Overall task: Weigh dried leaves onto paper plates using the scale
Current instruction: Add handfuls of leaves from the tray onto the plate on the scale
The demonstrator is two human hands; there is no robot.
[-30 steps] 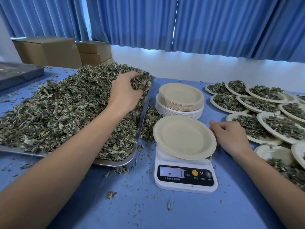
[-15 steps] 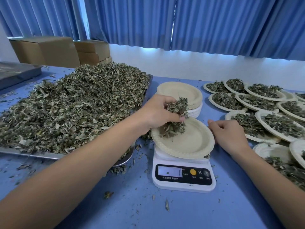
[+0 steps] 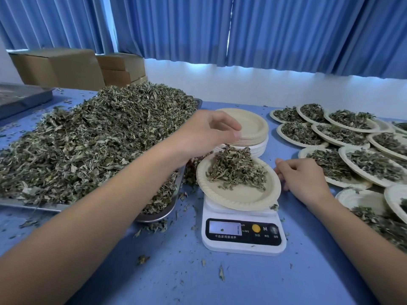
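Leaf handful (image 3: 236, 170) now on plate (image 3: 239, 199) atop scale (image 3: 243, 234); left hand (image 3: 207, 135) above, fingers (image 3: 233, 134) apart; right hand (image 3: 301, 177) loosely curled, empty.

a single wide-angle camera sits on the person's head, facing forward and tilted down over the blue table (image 3: 242, 282). it is close in — the scale (image 3: 243, 235) lies just below centre, within arm's reach, with the left hand (image 3: 207, 133) and right hand (image 3: 301, 180) on arms that rise from the bottom corners. the top of the frame reaches the blue curtains (image 3: 286, 29) at the table's far side
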